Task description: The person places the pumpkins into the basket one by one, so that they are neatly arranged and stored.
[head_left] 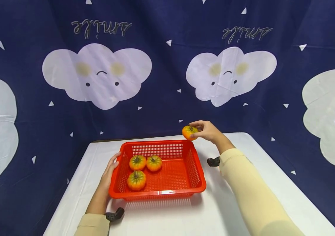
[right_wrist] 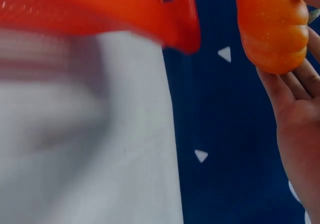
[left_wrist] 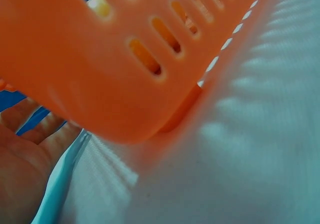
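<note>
A red plastic basket (head_left: 170, 177) with slotted walls stands on the white table. Three small orange-and-yellow pumpkins lie in its left part: one at the back left (head_left: 137, 163), another beside it (head_left: 154, 163), and one in front (head_left: 136, 180). My left hand (head_left: 108, 172) rests against the basket's left side, its fingers extended along the rim; the left wrist view shows these fingers (left_wrist: 55, 131) by the basket wall. Above the basket's back right corner, my right hand (head_left: 207, 131) holds a fourth pumpkin (right_wrist: 272, 29) between thumb and fingers.
White cloth covers the table (head_left: 229, 203). Behind it hangs a dark blue curtain (head_left: 167, 82) with clouds and small triangles. A black wrist device (head_left: 213, 161) sits at the right wrist, and another (head_left: 115, 214) at the left.
</note>
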Motion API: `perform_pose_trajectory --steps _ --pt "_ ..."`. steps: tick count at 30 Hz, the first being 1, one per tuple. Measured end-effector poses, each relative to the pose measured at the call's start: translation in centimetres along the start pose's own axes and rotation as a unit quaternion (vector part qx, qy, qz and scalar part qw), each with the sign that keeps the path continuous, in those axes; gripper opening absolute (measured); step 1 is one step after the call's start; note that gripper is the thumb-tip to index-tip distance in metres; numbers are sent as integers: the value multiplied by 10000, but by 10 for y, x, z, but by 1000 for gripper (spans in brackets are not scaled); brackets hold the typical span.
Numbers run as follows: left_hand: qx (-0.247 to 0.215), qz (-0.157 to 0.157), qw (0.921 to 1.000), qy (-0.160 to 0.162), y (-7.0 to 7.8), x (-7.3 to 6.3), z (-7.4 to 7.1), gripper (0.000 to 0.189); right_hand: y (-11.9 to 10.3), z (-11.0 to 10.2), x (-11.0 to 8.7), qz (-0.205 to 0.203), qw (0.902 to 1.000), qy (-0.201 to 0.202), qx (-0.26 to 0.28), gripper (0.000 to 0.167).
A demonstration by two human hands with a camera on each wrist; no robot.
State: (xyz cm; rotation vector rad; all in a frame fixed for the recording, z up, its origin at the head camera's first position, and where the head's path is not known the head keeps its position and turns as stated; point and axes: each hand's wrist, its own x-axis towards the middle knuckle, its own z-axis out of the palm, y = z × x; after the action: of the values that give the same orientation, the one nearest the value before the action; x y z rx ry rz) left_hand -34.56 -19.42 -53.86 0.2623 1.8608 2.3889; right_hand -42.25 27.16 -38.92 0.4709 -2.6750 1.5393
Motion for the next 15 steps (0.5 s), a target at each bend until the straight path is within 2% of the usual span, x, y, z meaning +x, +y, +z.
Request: perform_pose_trajectory --steps 9,15 --pt "-114 72 9999 -62 -1 -1 2 51 -19 27 9 -231 9989 -387 -127 65" --pt "-72 27 10000 0 0 -2 0 51 -28 48 17 -418 9967 -652 -225 59"
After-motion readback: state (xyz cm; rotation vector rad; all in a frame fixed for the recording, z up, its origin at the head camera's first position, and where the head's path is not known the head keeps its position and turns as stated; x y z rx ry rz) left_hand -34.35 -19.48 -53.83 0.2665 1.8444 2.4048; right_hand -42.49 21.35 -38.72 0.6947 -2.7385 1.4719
